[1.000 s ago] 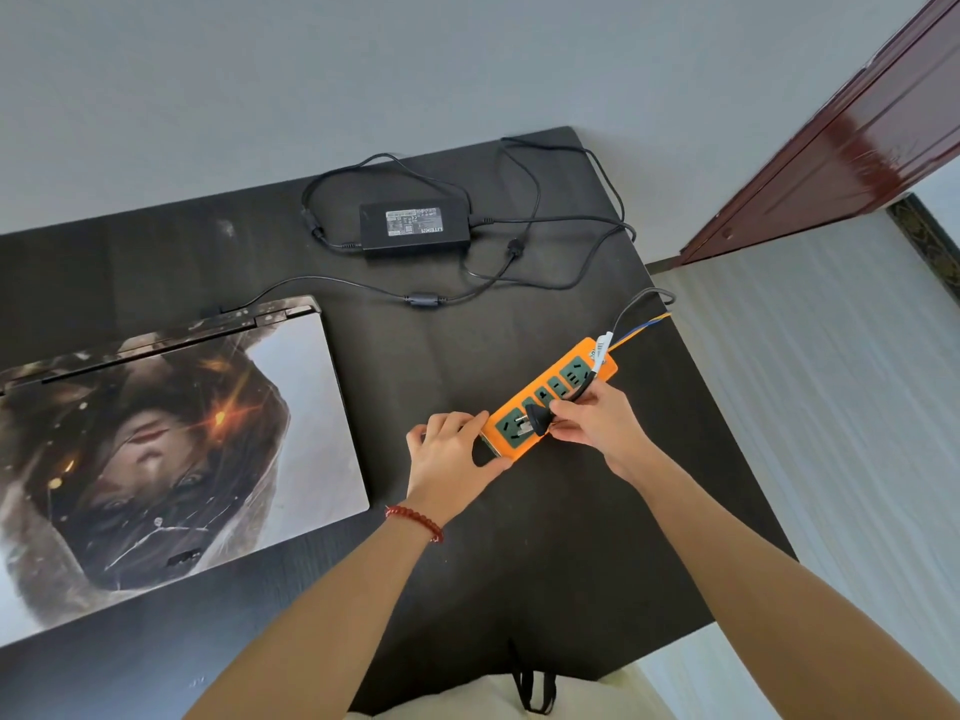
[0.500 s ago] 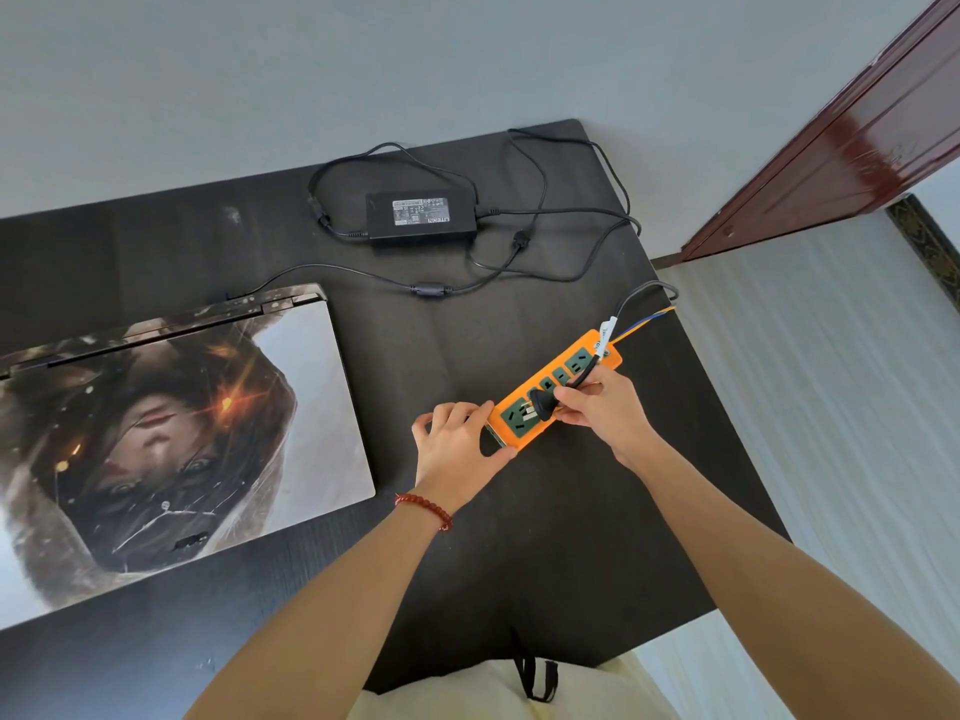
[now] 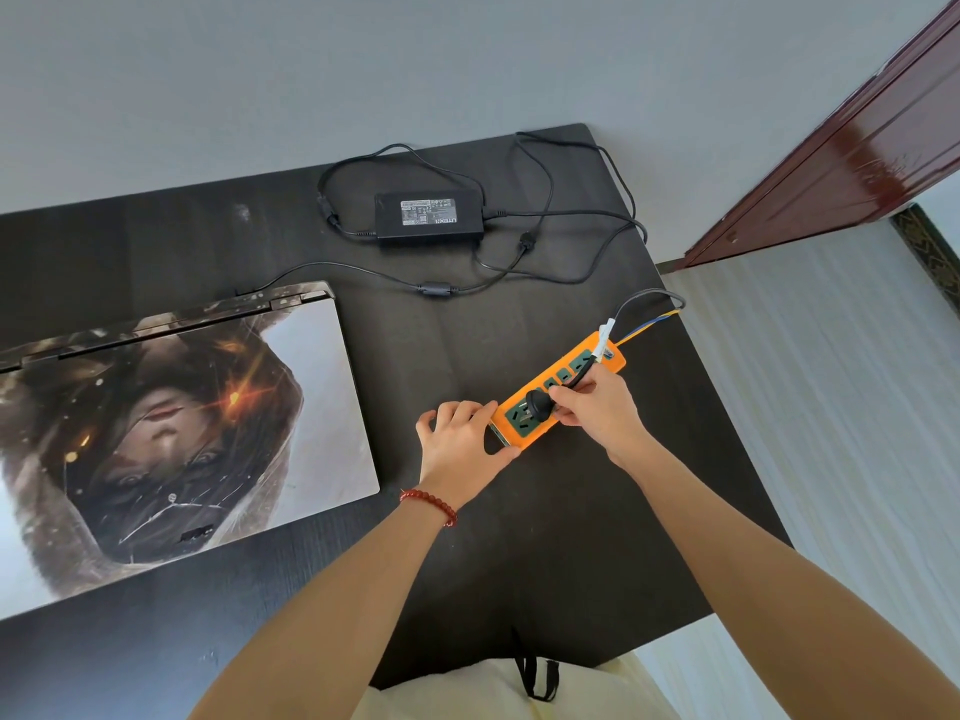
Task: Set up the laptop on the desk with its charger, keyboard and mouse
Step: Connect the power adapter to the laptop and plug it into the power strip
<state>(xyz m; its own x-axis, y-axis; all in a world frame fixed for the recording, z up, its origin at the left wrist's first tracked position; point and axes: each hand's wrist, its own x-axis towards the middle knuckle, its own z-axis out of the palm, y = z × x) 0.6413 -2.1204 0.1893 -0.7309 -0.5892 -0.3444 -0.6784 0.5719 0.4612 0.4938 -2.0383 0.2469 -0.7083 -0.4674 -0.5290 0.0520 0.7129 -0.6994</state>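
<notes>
A closed laptop (image 3: 171, 428) with a printed picture on its lid lies at the left of the black desk (image 3: 571, 537). Its black charger brick (image 3: 429, 218) rests near the back edge, cables looping around it, one running to the laptop's rear. An orange power strip (image 3: 558, 392) lies slantwise at the right. My left hand (image 3: 462, 444) grips the strip's near end. My right hand (image 3: 597, 413) pinches the black charger plug (image 3: 537, 400), which sits on a socket of the strip. No keyboard or mouse is in view.
A grey wall stands behind the desk. A dark red door (image 3: 852, 153) is at the upper right, with pale floor (image 3: 831, 433) beyond the desk's right edge. A cream bag (image 3: 519, 688) with black straps sits below the desk's near edge.
The view has shifted slightly. My right hand has brought the plug down onto the strip's socket, while my left hand keeps holding the strip's end.
</notes>
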